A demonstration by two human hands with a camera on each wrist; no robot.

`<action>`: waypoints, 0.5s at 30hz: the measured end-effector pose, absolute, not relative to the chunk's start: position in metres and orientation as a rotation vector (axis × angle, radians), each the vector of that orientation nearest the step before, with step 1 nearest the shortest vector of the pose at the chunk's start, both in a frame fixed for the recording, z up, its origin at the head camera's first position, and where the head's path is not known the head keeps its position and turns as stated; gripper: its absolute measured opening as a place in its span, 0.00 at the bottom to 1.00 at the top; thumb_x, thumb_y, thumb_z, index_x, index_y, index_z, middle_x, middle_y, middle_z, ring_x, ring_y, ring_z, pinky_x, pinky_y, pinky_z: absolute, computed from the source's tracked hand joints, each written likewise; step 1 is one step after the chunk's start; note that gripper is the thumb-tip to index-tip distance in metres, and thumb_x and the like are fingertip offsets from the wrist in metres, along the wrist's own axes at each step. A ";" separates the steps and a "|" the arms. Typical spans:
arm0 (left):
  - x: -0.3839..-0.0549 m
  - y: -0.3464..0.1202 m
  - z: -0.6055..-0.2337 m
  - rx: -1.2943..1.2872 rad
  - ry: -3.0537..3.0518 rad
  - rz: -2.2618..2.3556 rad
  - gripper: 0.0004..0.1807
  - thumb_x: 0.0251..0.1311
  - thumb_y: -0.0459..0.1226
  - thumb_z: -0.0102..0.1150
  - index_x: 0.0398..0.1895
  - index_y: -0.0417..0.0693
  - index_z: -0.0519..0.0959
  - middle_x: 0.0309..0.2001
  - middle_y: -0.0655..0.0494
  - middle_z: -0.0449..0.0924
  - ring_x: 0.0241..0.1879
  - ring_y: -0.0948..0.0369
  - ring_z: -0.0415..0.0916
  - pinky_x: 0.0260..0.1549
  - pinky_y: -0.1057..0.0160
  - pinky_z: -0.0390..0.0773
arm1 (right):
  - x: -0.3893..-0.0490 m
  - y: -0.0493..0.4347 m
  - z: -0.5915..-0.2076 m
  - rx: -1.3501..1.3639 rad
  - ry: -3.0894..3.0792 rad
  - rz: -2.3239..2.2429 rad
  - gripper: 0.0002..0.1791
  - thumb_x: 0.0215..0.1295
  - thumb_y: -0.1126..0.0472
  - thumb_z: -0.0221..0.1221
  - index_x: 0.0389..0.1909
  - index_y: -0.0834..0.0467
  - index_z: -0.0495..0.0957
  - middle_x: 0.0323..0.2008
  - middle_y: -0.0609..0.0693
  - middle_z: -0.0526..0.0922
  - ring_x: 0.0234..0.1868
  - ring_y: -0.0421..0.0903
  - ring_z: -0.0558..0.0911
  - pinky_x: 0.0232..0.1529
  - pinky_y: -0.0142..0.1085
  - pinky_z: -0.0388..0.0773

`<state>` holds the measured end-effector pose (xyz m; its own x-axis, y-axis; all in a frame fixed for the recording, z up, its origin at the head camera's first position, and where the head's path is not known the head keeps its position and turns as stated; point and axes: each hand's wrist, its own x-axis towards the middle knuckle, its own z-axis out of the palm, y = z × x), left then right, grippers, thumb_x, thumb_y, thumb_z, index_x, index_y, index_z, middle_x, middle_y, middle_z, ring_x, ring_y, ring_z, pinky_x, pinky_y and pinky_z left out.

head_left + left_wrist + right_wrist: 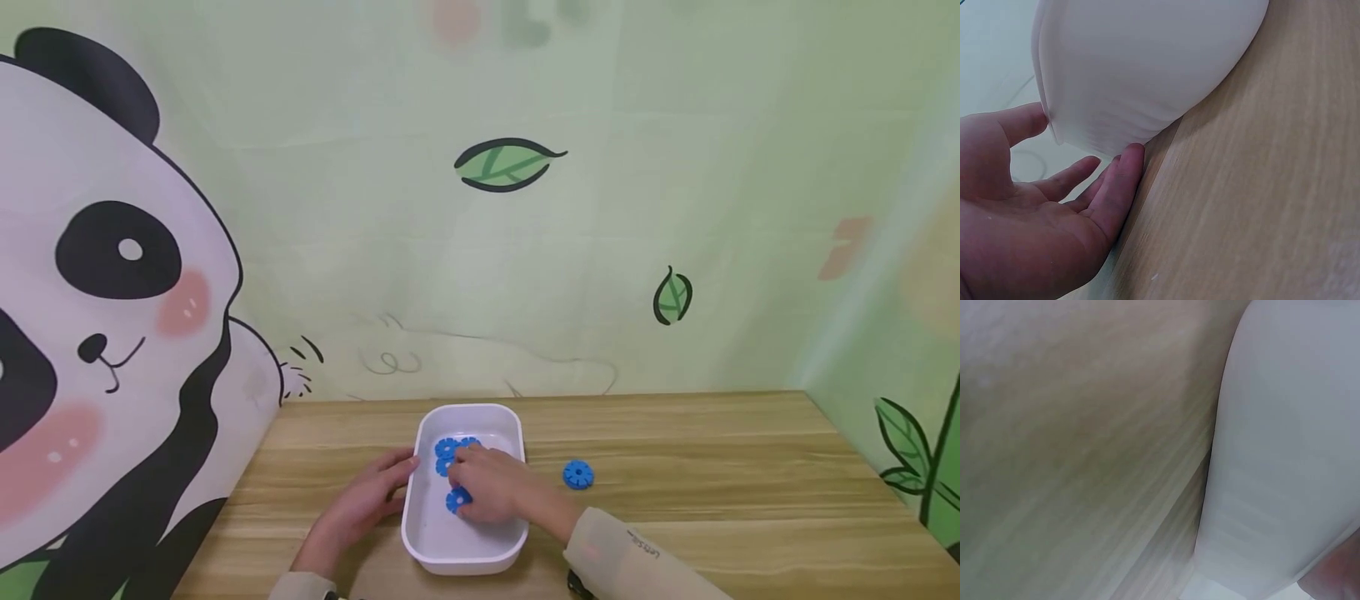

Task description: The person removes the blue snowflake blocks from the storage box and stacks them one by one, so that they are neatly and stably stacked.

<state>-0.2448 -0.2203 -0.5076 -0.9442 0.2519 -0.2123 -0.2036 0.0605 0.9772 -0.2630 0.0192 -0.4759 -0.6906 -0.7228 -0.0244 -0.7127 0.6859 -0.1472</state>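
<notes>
A white plastic tray (438, 537) stands on the table, with several blue notched snowflake discs (446, 448) lying inside it. My left hand (367, 496) is at the tray's left side. In the left wrist view its thumb (1029, 120) touches the rim, and the loosely extended fingers (1124, 178) rest against the outer wall near the base. My right hand (491, 483) reaches over the right rim into the tray, fingers bent down among the discs. One disc (456, 501) shows beside its thumb. The hand hides its own fingertips, so I cannot tell whether they grip a disc.
Right of the tray, a blue snowflake disc (578, 474) lies on the wooden table (712, 467). A small black object (577, 585) shows partly under the right sleeve (630, 550). Behind the table stands a green backdrop (360, 208) with a printed panda and leaves.
</notes>
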 end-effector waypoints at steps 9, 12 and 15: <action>-0.245 -0.218 -0.508 0.047 2.029 1.952 0.35 0.81 0.47 0.53 0.78 0.30 0.61 0.72 0.32 0.69 0.70 0.43 0.70 0.65 0.45 0.79 | -0.263 0.021 -0.479 -1.224 2.815 -0.218 0.16 0.63 0.46 0.74 0.40 0.45 0.77 0.42 0.39 0.75 0.45 0.39 0.73 0.48 0.34 0.77; -0.245 -0.218 -0.508 0.051 2.035 1.952 0.36 0.80 0.48 0.54 0.78 0.30 0.61 0.72 0.33 0.69 0.70 0.43 0.70 0.65 0.45 0.79 | -0.263 0.021 -0.478 -1.227 2.804 -0.239 0.15 0.64 0.48 0.73 0.42 0.45 0.77 0.42 0.39 0.75 0.43 0.38 0.73 0.47 0.33 0.78; -0.245 -0.218 -0.508 0.054 2.031 1.953 0.37 0.80 0.48 0.55 0.78 0.31 0.61 0.72 0.33 0.69 0.70 0.43 0.70 0.65 0.45 0.79 | -0.262 0.022 -0.478 -1.226 2.790 -0.263 0.15 0.65 0.49 0.73 0.46 0.46 0.78 0.44 0.40 0.76 0.42 0.38 0.74 0.47 0.32 0.79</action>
<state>-0.2446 -0.2184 -0.5081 -0.9475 0.2468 -0.2034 -0.1935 0.0641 0.9790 -0.2617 0.0216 -0.4782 -0.6760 -0.7369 -0.0070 -0.7226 0.6647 -0.1898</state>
